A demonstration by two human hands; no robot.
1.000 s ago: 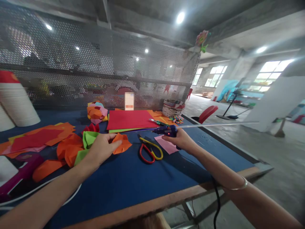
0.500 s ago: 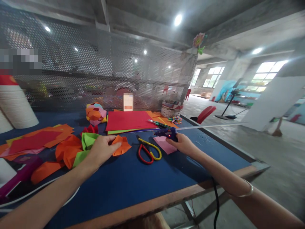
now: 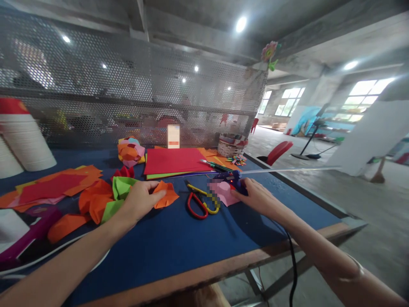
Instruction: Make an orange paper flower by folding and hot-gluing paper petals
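An orange piece of folded paper (image 3: 166,195) is pinched between the thumb and fingers of my left hand (image 3: 140,199). Close beside that hand lie green paper pieces (image 3: 123,187) and orange folded pieces (image 3: 96,199). My right hand (image 3: 257,197) is closed round the handle of a blue hot glue gun (image 3: 234,176), which has a small red light and a long clear glue stick out of its back. Under the gun, a pink paper piece (image 3: 226,195) touches or nearly touches my right fingers. Scissors (image 3: 198,205) with red and yellow handles lie between my hands.
Behind the scissors lies a red paper stack (image 3: 175,160) with a craft knife (image 3: 212,165) on it. A woven basket (image 3: 232,145) and a paper ball (image 3: 131,152) stand near the mesh screen (image 3: 191,102). Paper cups (image 3: 35,140) stand left. A black cable (image 3: 293,264) hangs over the edge.
My right hand has shifted slightly right and the pink paper looks curled now. The left hand keeps the orange paper. The whole view has moved a little.
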